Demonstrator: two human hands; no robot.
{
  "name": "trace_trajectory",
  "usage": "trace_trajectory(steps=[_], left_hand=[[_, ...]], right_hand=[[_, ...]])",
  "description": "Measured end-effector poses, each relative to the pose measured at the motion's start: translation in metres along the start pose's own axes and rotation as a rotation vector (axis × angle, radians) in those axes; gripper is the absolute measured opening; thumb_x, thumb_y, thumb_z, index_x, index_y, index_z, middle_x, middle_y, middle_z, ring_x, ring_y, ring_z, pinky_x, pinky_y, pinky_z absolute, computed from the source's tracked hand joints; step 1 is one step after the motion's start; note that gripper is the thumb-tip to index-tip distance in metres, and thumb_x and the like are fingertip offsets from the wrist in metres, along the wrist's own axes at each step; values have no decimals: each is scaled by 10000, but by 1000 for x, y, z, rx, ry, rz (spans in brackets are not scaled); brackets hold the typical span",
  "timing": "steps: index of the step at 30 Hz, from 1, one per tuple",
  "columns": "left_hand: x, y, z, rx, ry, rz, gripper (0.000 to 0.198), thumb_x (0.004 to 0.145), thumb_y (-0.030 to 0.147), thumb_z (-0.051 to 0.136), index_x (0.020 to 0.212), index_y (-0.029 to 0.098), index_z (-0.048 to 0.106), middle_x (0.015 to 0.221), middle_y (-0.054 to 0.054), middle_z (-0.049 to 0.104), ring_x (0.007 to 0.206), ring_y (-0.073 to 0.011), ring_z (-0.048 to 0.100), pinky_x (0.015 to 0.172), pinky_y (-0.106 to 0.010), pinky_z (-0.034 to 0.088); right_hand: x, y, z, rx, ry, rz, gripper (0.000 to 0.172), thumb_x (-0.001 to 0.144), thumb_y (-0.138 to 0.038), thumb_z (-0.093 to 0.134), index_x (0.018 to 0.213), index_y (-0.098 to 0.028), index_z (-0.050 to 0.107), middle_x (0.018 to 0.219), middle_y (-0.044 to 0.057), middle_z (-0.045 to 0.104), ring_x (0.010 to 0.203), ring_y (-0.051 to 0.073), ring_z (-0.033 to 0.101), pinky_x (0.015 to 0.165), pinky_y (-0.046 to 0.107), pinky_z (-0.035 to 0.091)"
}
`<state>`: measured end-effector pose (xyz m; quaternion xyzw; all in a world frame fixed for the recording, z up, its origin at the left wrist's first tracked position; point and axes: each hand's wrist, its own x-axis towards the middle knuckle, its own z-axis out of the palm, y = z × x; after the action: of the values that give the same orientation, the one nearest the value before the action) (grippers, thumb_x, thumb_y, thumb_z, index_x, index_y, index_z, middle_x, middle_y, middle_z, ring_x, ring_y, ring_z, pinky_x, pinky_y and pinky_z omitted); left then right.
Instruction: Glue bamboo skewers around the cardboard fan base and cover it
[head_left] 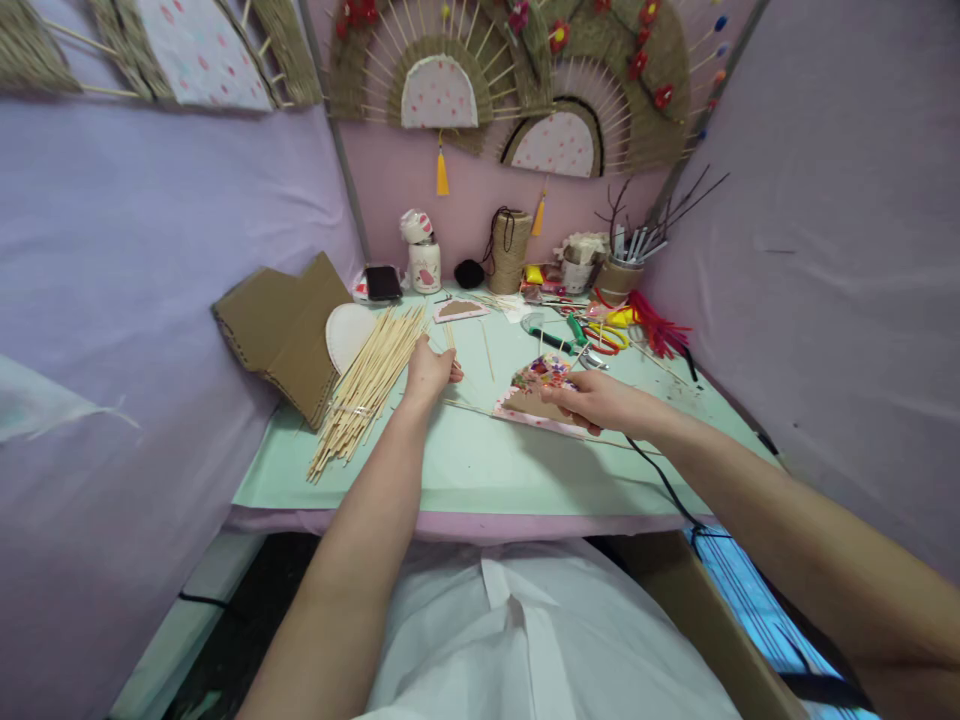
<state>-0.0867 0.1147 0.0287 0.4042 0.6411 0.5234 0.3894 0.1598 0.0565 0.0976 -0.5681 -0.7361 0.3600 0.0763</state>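
My right hand [600, 398] is closed on the right side of a half-round cardboard piece [529, 403]. Its lower edge is pink and white, its top carries a colourful flowered patch, and a few thin sticks poke out of it. My left hand [431, 372] is closed, with thin wooden sticks [450, 336] at its fingertips; the grip itself is partly hidden. Just left of that hand lies a large bundle of thin wooden sticks [367, 390], tied with a clear band. Beyond the hands rests another half-round cardboard piece [460, 311] with a pink edge.
Brown cardboard [289, 330] and a white round piece [349, 335] lie at the left. Green-handled pliers [551, 338] and yellow-red scissors [606, 338] lie behind my right hand. A twine spool [509, 252] and white bottle [425, 265] stand at the back. A black cord [664, 480] crosses the front edge.
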Motion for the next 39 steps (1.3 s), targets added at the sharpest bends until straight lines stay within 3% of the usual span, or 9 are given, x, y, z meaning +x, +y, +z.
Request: trace_trajectory(steps=[4,8,12,15,18,21,24,33,39], left_hand=[[0,-1,1,27,11,0,666,892,122,573,1479,58,265,564,34,614,460,-102,605,562,-213,537],[1,-1,2,55,15,7,651,886,121,582,1465,64,290,566,37,616,446,-101,600,559,-216,538],[0,0,5,60,10,27,682,877,86,565,1477,55,242,537,59,594,428,-99,588,525,-199,523],[-1,1,7,50,-4,52,740,861,70,568,1491,64,179,529,73,589,411,-97,572,495,-190,510],[-2,2,8,71,-21,83,714,848,76,578,1470,97,227,540,77,594,425,-101,587,495,-190,512],[-3,4,10,124,-45,99,408,843,114,586,1241,107,496,535,56,593,439,-103,591,493,-189,502],[-3,5,11,161,-67,116,118,838,164,587,952,132,588,533,35,596,446,-107,588,493,-195,489],[-2,-1,6,299,-94,259,135,797,295,613,759,166,622,616,-4,682,448,-106,556,510,-219,424],[-9,-2,8,376,-131,311,177,828,322,565,755,173,628,659,-17,717,457,-107,551,554,-237,443]], right_hand=[[-25,12,-6,39,127,2,471,865,-654,494,696,-214,481,509,-30,511,443,106,463,452,233,362],[-52,45,-16,54,257,28,492,861,-680,453,685,-221,474,481,-31,490,446,116,454,449,240,362],[-76,94,-35,-138,575,208,488,864,-655,419,806,-202,590,521,-2,528,478,159,502,468,266,379],[-92,131,-52,-290,720,352,437,860,-545,470,971,-162,650,648,65,612,590,217,563,517,290,369],[-104,165,-59,-397,727,415,370,856,-429,503,1024,-144,669,807,123,671,713,255,613,579,300,384],[-104,193,-54,-459,656,408,315,860,-341,520,1045,-141,677,891,138,681,797,258,633,646,301,417],[-95,213,-42,-503,611,400,361,870,-381,551,1138,-162,653,980,146,668,880,276,635,711,323,443],[-59,231,-37,-523,646,373,390,841,-298,581,1205,-165,625,1100,182,661,973,321,634,736,377,470],[-70,198,-42,-443,820,203,380,841,-287,568,1160,-92,638,1064,288,656,1003,409,618,801,512,458]])
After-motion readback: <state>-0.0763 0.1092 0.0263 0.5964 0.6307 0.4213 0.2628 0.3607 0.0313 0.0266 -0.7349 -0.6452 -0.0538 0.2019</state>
